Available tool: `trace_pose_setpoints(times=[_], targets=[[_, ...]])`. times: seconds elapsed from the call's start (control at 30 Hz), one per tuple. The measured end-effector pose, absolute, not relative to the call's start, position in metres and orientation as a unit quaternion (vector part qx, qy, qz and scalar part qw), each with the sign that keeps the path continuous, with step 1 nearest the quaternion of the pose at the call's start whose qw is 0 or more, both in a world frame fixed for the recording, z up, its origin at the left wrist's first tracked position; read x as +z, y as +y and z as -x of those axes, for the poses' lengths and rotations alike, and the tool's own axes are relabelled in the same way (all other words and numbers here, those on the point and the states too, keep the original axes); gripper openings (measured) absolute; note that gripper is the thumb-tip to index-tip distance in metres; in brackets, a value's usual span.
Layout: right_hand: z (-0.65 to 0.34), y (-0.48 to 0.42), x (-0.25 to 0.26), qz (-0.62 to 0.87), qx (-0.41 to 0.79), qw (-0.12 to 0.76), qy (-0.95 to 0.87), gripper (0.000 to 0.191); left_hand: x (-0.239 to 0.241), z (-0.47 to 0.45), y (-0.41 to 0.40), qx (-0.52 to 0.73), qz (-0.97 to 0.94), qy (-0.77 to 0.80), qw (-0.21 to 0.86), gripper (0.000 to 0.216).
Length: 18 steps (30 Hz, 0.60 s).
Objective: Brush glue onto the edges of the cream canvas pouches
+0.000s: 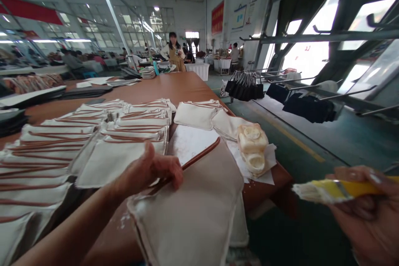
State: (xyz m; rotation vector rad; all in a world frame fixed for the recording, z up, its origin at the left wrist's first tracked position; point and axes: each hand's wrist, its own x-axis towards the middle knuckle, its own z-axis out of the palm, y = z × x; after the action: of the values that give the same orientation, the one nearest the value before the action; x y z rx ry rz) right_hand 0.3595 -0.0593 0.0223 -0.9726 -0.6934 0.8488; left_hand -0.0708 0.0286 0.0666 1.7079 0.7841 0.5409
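Observation:
My left hand has its fingers curled over the brown-trimmed top edge of a beige bag piece, thumb raised. This piece leans toward me over the table's front edge, its lower part out of view. At the right, my right hand grips a yellow-handled brush, its whitish, crusted bristles pointing left, apart from the bag piece. Beyond the piece lies a white sheet with marks on it. A whitish, coated container rests on paper at the table's right edge.
Rows of similar beige bag pieces overlap on the left of the brown table. Metal rack arms and hanging dark pieces stand to the right. A person stands beyond the table's far end.

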Motion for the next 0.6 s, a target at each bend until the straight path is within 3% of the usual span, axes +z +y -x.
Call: trace_pose_setpoints(times=[0.1,0.23,0.33,0.6], targets=[[-0.337,-0.06,0.017,0.408,0.484,0.748,-0.198,0.032,0.027,0.092,0.049,0.103,-0.666,0.461,0.577,0.097],[-0.316,-0.056,0.001,0.427,0.515,0.731,-0.135,0.036,-0.027,0.077,0.071,0.075,-0.72,0.574,0.382,0.066],[-0.308,-0.051,-0.015,0.444,0.511,0.722,-0.142,0.033,-0.063,0.04,0.08,0.057,-0.733,0.592,0.331,0.043],[-0.288,-0.035,-0.045,0.425,0.519,0.71,-0.212,0.03,-0.106,-0.025,0.094,0.052,-0.708,0.637,0.299,0.026]])
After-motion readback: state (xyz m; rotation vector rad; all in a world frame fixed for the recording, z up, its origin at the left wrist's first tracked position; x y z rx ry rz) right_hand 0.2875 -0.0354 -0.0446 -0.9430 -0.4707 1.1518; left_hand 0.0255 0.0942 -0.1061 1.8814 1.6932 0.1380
